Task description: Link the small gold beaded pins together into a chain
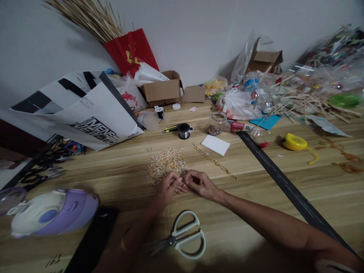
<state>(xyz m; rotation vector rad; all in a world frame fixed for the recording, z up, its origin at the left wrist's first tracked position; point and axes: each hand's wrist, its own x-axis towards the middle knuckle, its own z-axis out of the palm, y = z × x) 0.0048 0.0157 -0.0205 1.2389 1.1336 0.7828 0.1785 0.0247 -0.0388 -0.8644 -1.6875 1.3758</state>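
My left hand and my right hand meet just in front of a heap of small gold and clear beads. Both are closed, fingertips pinched close together. A tiny gold glint shows between them, too small to name. To the right of the heap lies a thin gold beaded strand, apart from my hands. Nearer to me, scissors with pale handles rest on the wooden table, blades pointing left.
Beyond the heap are a wire spool, a white card and a jar of beads. A yellow tape measure lies right. On the left stand a purple-and-white bottle, a dark phone-like slab and a paper bag.
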